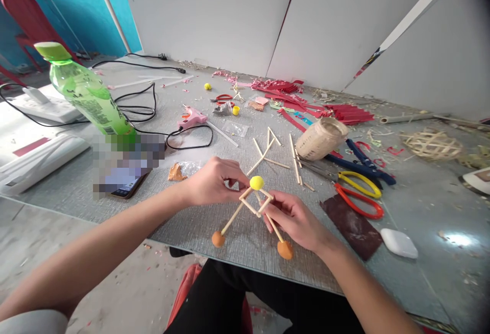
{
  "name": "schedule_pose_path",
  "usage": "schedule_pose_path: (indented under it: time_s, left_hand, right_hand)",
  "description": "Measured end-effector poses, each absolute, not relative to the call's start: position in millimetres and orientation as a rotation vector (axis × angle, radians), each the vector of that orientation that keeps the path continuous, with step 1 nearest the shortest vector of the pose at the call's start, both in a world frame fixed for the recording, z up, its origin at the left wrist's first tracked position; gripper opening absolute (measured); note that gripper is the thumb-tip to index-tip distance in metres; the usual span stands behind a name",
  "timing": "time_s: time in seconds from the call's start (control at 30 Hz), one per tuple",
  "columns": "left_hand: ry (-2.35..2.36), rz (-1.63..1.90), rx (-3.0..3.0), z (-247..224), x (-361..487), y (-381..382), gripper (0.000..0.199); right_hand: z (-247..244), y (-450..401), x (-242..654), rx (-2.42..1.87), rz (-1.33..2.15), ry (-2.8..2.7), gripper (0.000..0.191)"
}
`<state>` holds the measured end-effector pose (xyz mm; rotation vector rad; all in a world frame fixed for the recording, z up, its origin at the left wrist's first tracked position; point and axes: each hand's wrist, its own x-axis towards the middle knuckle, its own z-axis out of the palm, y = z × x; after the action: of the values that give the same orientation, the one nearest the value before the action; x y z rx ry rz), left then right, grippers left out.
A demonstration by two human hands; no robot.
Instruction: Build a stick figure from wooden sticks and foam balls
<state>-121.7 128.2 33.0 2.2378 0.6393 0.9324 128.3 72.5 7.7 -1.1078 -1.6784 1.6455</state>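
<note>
A small stick figure [251, 207] made of thin wooden sticks is held above the table's front edge. On its top sits a yellow clay ball [256, 183]. Two legs slant down to an orange clay ball [218, 238] on the left and another orange ball [285, 250] on the right. My left hand [214, 181] pinches the frame's upper left side, its fingertips partly behind the yellow ball. With thumb and fingers my right hand [293, 219] grips the right side near the leg's top. Just beyond lie joined wooden sticks [264, 156].
A phone [128, 178] and a green bottle [92, 99] stand left, near a pink glue gun [192, 118]. To the right are scissors [358, 196], pliers [369, 163], dark sandpaper [352, 227], a white case [398, 243] and a jar [321, 138]. Red strips [348, 114] lie farther back.
</note>
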Motion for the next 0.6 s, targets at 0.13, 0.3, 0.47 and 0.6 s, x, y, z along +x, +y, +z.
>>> schedule_pose_path:
  time_s: [0.13, 0.3, 0.47, 0.6]
  left_hand:
    - [0.654, 0.933, 2.223, 32.4, -121.4, 128.2, 0.009]
    - [0.648, 0.949, 2.22, 32.8, -121.5, 127.9, 0.008]
    - [0.65, 0.941, 2.218, 33.4, -121.8, 127.6, 0.007]
    - [0.664, 0.927, 2.224, 31.6, -122.1, 128.2, 0.008]
  right_hand:
    - [10.4, 72.4, 126.2, -1.115, 1.666, -1.667, 0.034]
    - [13.6, 72.9, 125.1, -1.11, 1.66, -1.669, 0.034]
    - [15.5, 72.8, 125.5, -1.119, 1.648, -1.695, 0.035]
    - [14.3, 72.3, 126.3, -1.126, 1.631, -1.715, 0.034]
